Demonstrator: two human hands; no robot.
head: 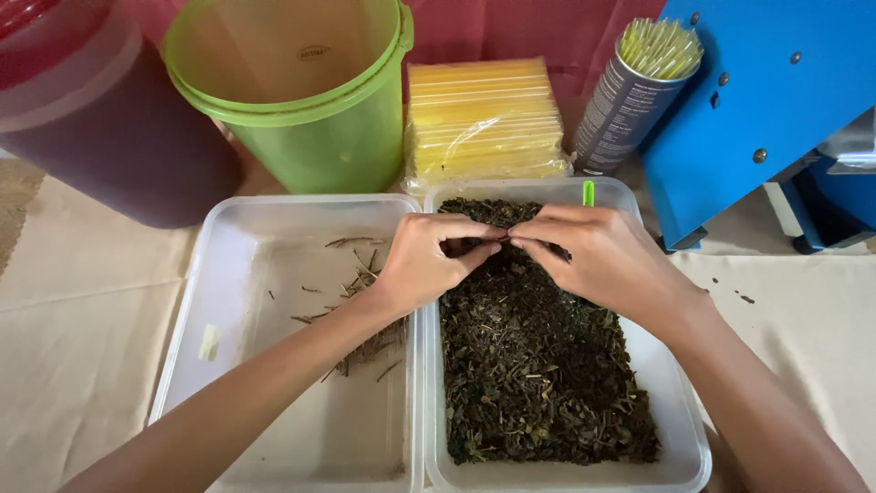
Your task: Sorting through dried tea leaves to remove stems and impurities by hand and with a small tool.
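Landmark: the right tray [686, 429], a clear plastic box filled with dark dried leaves [538, 365]; all places below are told from it.
Left hand [424, 260]: it is over the far part of the right tray, the fingers pinched together at the tips; what is between them is too small to tell.
Right hand [598, 256]: it is over the same far part, the fingertips closed and touching those of the left hand; I cannot tell if a stem is held.
Leaves: they lie inside the right tray and cover almost all its floor.
Stems [365, 274]: thin dry sticks lie in the left tray [228, 237], which touches the right tray on its left side.
How to do it well: in my judgement, pinch only one stick, lift it slowly so leaves fall off, and keep the hands low over the tray.
Risk: a quick pull can throw leaves over the rim.
Behind the tray: a green bucket [301, 100], a stack of yellow packets [484, 119], a can of straws [634, 91]; a dark red container [100, 119] further left.
Right of the tray: a blue machine [766, 100].
Surface: a beige cloth [82, 347] lies under the trays, with some crumbs at the right.
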